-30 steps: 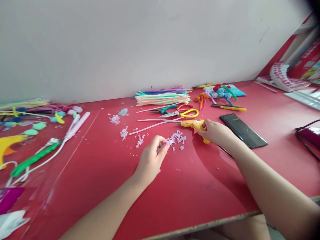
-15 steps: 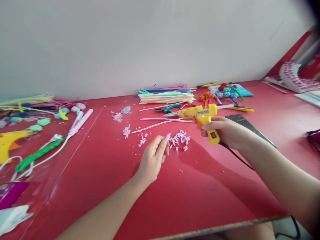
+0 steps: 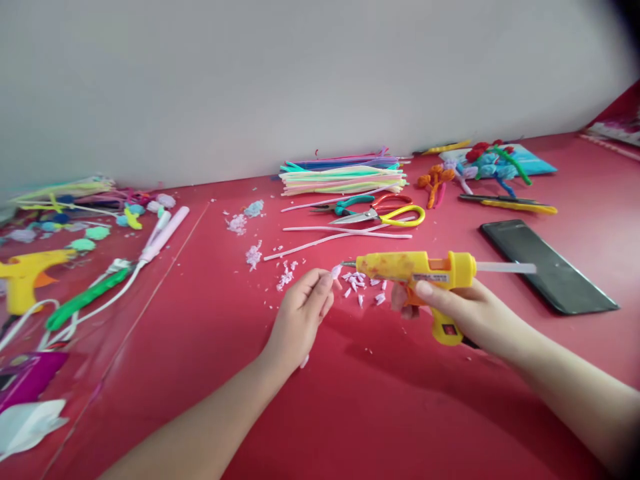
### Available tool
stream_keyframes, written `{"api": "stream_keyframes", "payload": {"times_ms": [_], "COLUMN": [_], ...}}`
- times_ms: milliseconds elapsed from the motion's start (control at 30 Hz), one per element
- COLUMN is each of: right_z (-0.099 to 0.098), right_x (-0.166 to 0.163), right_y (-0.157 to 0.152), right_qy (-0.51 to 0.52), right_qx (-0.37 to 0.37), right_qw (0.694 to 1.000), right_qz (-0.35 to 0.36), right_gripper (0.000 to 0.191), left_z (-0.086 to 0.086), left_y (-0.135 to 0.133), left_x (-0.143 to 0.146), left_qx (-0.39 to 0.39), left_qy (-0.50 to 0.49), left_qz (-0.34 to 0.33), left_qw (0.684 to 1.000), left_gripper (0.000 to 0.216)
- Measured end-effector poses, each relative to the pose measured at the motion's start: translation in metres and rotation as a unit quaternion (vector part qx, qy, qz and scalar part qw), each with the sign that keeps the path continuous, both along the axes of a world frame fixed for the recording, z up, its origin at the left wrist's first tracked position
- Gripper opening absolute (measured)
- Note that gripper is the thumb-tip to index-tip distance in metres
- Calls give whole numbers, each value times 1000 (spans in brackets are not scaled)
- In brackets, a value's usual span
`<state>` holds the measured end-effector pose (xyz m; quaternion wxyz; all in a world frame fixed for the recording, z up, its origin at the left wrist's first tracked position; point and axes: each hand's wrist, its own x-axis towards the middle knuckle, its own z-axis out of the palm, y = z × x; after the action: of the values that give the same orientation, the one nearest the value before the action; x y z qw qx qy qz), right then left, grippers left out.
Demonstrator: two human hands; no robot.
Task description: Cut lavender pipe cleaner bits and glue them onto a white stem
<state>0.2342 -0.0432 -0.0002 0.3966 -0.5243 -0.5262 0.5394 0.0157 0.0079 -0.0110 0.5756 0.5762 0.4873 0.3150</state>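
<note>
Between thumb and fingers, my left hand (image 3: 304, 310) pinches a small pale pink fuzzy piece (image 3: 336, 271), apparently cut pipe cleaner; more of it may be hidden in the palm. My right hand (image 3: 460, 307) is wrapped round the grip of a yellow hot glue gun (image 3: 400, 265), with a glue stick (image 3: 505, 267) poking from its back. The gun's metal nozzle points left and sits at the pink piece; whether they touch I cannot tell. Just beneath the gun lie several short pale pink pieces (image 3: 356, 281) on the red table (image 3: 380, 413).
Behind my hands lie pink pipe cleaners (image 3: 345, 235), yellow-handled scissors (image 3: 385, 215), teal-handled pliers (image 3: 350, 205) and a pipe cleaner bundle (image 3: 343, 177). A black phone (image 3: 547, 267) is at right. Another yellow glue gun (image 3: 30, 273) and a pink curling-iron-like tool (image 3: 167, 233) occupy the left.
My right hand has brought the glue gun down and levelled it, so its nozzle is now at the pink piece. The left hand keeps its pinch. The view has shifted slightly.
</note>
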Motion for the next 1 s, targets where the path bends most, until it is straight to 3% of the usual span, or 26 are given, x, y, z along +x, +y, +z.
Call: {"api": "stream_keyframes", "payload": {"times_ms": [400,1000], "right_z": [-1,-4], "right_x": [-7,-6], "right_y": [-1,-1], "right_qy": [-57,-72], "right_qx": [12,-18], "right_qw": [998,997], "right_qz": [3,4], "right_gripper": [41,47], "left_z": [8,6], "left_y": [-2,-3], "left_x": [1,0], "left_qx": [7,24], "left_qy": [35,49], "left_qz": [7,-3], "left_qw": [999,998], "left_gripper": [27,30]}}
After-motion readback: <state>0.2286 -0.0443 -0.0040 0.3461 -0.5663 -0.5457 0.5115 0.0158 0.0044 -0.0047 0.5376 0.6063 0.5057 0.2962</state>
